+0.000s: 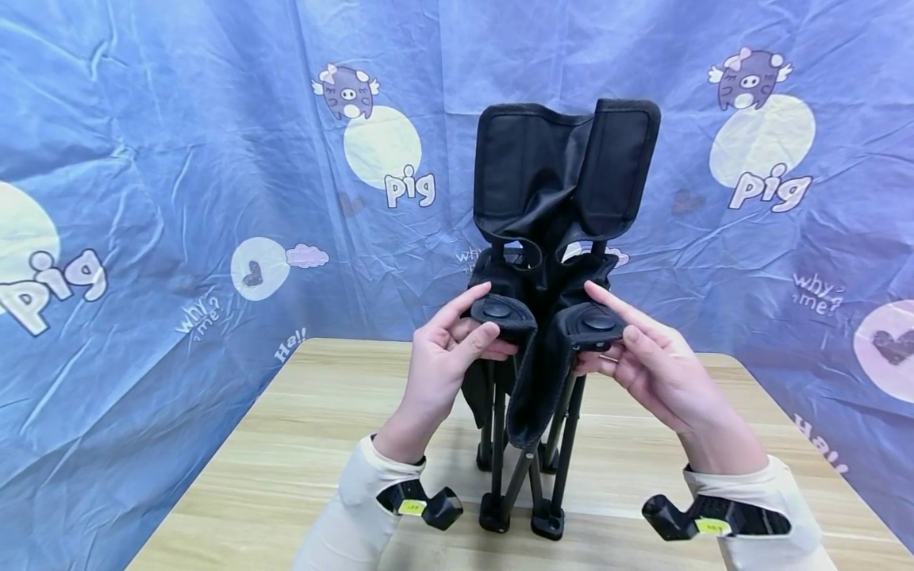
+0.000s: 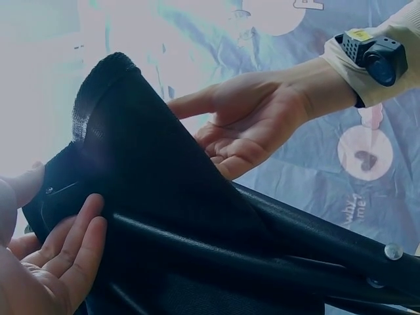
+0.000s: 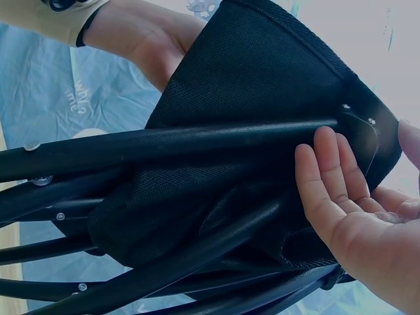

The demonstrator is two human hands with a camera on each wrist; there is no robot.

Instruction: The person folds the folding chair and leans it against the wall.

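Observation:
A black folding chair [image 1: 543, 373] stands half folded on the table, its fabric seat sagging in a crease between the frame tubes. My left hand [image 1: 446, 353] grips the left front corner [image 1: 503, 313] of the seat, thumb on the near edge and fingers underneath. At the matching right corner [image 1: 596, 323], my right hand [image 1: 660, 357] holds on the same way. The wrist views show fingertips [image 3: 326, 147] against the underside, beside the dark tubes [image 3: 164, 144]. Behind the seat rises the backrest [image 1: 614, 170], folded inward down its middle.
The wood-grain table [image 1: 286, 460] extends around the chair's black feet [image 1: 548, 523]. A blue curtain [image 1: 193, 119] printed with pigs and lettering hangs behind and at both sides. Small cameras [image 1: 443, 507] are strapped to both wrists over pale sleeves.

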